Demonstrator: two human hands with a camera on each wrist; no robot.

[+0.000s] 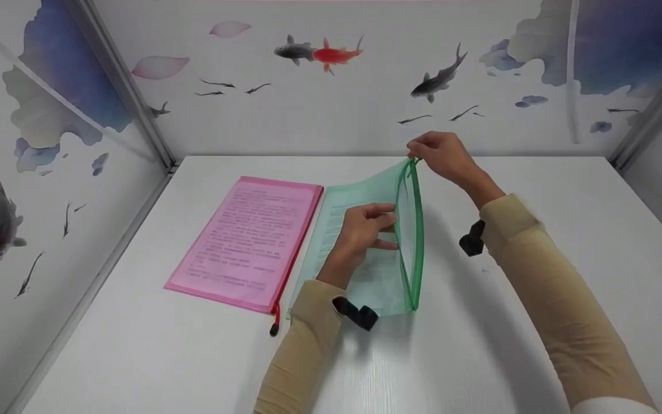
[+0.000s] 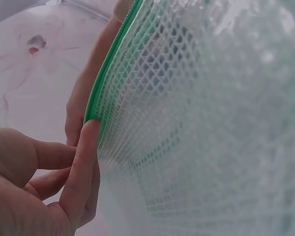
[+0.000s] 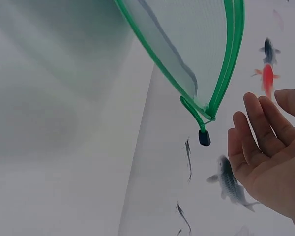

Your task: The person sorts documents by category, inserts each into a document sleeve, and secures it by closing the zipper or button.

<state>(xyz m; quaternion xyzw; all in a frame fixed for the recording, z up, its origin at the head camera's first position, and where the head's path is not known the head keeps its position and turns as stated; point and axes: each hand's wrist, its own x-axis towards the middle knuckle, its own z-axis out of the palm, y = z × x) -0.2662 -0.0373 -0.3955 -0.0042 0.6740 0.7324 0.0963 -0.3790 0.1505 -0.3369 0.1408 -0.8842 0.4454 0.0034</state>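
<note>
A green mesh zip pouch (image 1: 385,276) with printed paper in it lies at the table's middle, its zipped edge raised and gaping open on the right side. My left hand (image 1: 362,230) pinches that edge near its middle; in the left wrist view, fingertips (image 2: 91,130) touch the green zip. At the far corner is my right hand (image 1: 443,155). The right wrist view shows this hand (image 3: 273,147) with loosely bent fingers, apart from the pouch corner. A zip pull (image 3: 204,137) with a dark end hangs free there.
To the left a pink zip pouch (image 1: 245,241) with a printed sheet inside lies flat, its red-corded pull (image 1: 274,328) toward the front. White panels (image 1: 331,115) painted with fish stand behind and beside the white table (image 1: 423,368).
</note>
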